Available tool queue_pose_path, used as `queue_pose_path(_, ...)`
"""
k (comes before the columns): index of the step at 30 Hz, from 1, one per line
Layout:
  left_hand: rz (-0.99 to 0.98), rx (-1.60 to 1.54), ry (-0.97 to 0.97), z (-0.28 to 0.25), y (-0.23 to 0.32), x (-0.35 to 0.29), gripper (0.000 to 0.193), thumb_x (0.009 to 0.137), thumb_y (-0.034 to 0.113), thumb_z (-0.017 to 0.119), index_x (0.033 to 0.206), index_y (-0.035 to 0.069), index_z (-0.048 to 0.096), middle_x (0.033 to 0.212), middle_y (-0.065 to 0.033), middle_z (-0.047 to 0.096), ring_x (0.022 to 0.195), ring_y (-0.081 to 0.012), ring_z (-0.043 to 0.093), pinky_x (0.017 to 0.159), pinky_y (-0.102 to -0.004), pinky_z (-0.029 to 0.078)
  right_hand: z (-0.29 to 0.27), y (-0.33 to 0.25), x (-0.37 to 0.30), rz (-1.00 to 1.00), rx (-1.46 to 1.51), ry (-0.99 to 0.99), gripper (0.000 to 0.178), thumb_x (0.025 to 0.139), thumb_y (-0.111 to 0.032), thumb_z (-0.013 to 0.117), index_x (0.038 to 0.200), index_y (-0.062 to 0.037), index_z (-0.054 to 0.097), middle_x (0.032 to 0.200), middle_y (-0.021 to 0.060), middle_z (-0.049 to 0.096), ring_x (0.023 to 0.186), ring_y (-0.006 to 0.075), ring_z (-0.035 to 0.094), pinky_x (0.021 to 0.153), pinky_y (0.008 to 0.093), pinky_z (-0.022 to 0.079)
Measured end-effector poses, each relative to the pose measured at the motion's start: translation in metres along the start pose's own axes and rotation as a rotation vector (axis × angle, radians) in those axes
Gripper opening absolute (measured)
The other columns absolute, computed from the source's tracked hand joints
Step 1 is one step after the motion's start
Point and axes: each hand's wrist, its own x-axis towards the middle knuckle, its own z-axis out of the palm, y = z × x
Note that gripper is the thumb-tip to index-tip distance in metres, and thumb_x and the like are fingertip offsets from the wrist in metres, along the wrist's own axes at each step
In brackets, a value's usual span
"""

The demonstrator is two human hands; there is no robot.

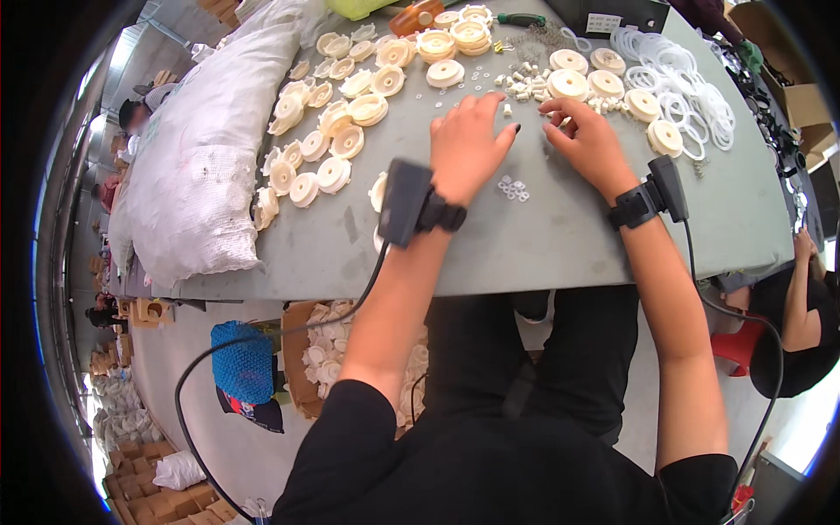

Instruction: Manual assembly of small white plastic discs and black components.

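Note:
My left hand [470, 144] lies low over the grey table, fingers stretched forward and thumb apart, with nothing visible in it. Just beyond its fingertips is a white cylindrical piece [507, 110]. Loosely curled, my right hand [588, 144] has a gap between thumb and forefinger and shows nothing held. Its fingertips are near a pile of small cream plastic pieces [526, 85]. Cream round wheels [569, 85] sit beyond that hand. Between my wrists lies a small cluster of translucent washers [514, 187]. More tiny washers [477, 77] are scattered past my left fingers.
Many cream wheel parts [347, 142] cover the table's left side, beside a big white woven sack [197, 149]. Translucent rings [678, 79] heap at the right. A green-handled screwdriver [522, 19] and black box [612, 16] stand at the back. Cables run from my wrist straps.

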Motion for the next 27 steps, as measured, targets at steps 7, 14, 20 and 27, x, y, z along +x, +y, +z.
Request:
queue_pose_path(7, -0.043, 0.228, -0.037, 0.033, -0.017, 0.03, 0.024, 0.078, 0.023, 0.063, 0.096, 0.009, 0.062, 0.083, -0.0063, 0.064, 0.082, -0.0209, 0.06, 0.078, -0.0392, 0.043, -0.002, 0.002, 0.0, 0.017, 0.085, 0.064, 0.018, 0.077, -0.013, 0.061, 0.094, -0.0058, 0.061, 0.072, 0.0068, 0.059, 0.064, 0.0168, 0.056, 0.062, 0.0295, 0.045)
queue_pose_path(14, -0.145, -0.687, -0.111, 0.018, -0.033, 0.034, 0.015, 0.08, 0.01, 0.058, 0.093, 0.004, 0.063, 0.078, -0.0051, 0.063, 0.066, -0.0118, 0.058, 0.06, -0.0257, 0.048, -0.011, -0.003, 0.002, 0.103, -0.014, 0.096, 0.018, 0.074, -0.016, 0.064, 0.09, -0.0071, 0.062, 0.067, 0.0042, 0.058, 0.061, 0.0159, 0.054, 0.059, 0.0291, 0.044)
queue_pose_path(20, -0.229, -0.904, -0.18, 0.001, -0.029, 0.035, 0.014, 0.083, 0.011, 0.056, 0.091, 0.0, 0.06, 0.076, -0.0032, 0.06, 0.065, -0.0087, 0.055, 0.059, -0.0226, 0.046, -0.008, -0.025, -0.006, -0.046, 0.02, -0.402, 0.018, 0.07, -0.019, 0.07, 0.082, -0.0081, 0.062, 0.06, 0.0029, 0.053, 0.056, 0.0147, 0.05, 0.054, 0.0285, 0.042)
queue_pose_path(27, -0.188, -0.864, -0.265, 0.002, -0.018, 0.031, 0.017, 0.082, 0.018, 0.063, 0.082, 0.002, 0.058, 0.071, -0.0008, 0.058, 0.061, -0.007, 0.052, 0.057, -0.0212, 0.042, 0.0, -0.029, -0.006, 0.038, 0.196, -0.148, 0.031, 0.072, -0.016, 0.072, 0.095, -0.0057, 0.054, 0.066, -0.0011, 0.053, 0.056, 0.0062, 0.047, 0.051, 0.0219, 0.039)
